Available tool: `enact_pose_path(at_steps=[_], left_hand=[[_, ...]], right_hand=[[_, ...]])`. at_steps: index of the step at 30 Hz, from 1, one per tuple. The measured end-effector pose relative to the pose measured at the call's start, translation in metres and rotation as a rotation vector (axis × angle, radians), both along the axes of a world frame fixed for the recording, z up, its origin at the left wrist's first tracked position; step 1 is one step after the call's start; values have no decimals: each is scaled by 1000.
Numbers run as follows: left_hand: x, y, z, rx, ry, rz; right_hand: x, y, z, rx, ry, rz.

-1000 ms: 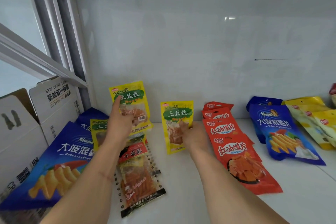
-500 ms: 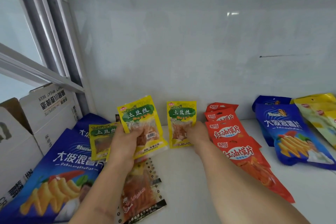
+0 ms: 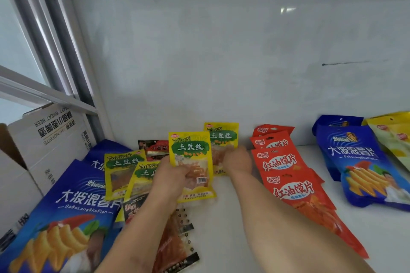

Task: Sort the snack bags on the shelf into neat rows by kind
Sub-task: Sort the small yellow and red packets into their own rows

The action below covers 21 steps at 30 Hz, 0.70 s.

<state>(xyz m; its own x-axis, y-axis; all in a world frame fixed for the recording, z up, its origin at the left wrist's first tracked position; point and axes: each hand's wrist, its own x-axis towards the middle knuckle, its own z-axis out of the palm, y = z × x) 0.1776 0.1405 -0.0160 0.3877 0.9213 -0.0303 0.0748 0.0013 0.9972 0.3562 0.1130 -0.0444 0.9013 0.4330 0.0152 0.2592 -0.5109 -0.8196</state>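
My left hand (image 3: 170, 175) grips a yellow potato-shred bag (image 3: 191, 162) upright, just left of a second yellow bag (image 3: 221, 137) standing against the back wall. My right hand (image 3: 238, 158) holds that second bag at its lower right. Two more yellow bags (image 3: 123, 168) lie overlapped to the left. A row of red bags (image 3: 286, 175) runs along the right of my right arm. Clear-and-black strip bags (image 3: 177, 239) lie under my left forearm, another (image 3: 155, 147) at the back.
Large blue chip bags lie at the left (image 3: 73, 201) and at the right (image 3: 359, 162). Yellow bags (image 3: 395, 135) sit at the far right edge. Cardboard boxes (image 3: 51, 135) stand beyond the shelf's left post. The white shelf (image 3: 226, 224) shows between my arms.
My left hand has carried its yellow bag rightward until it stands beside the bag my right hand holds. A second loose yellow bag now shows on the left.
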Motion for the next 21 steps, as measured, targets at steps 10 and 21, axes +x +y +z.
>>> enact_pose_path(at_steps=[10, 21], left_hand=[[61, -9, -24, 177, 380, -1], [79, -10, -36, 394, 477, -40]], right_hand=[[5, -14, 5, 47, -48, 111], [10, -20, -6, 50, -133, 179]])
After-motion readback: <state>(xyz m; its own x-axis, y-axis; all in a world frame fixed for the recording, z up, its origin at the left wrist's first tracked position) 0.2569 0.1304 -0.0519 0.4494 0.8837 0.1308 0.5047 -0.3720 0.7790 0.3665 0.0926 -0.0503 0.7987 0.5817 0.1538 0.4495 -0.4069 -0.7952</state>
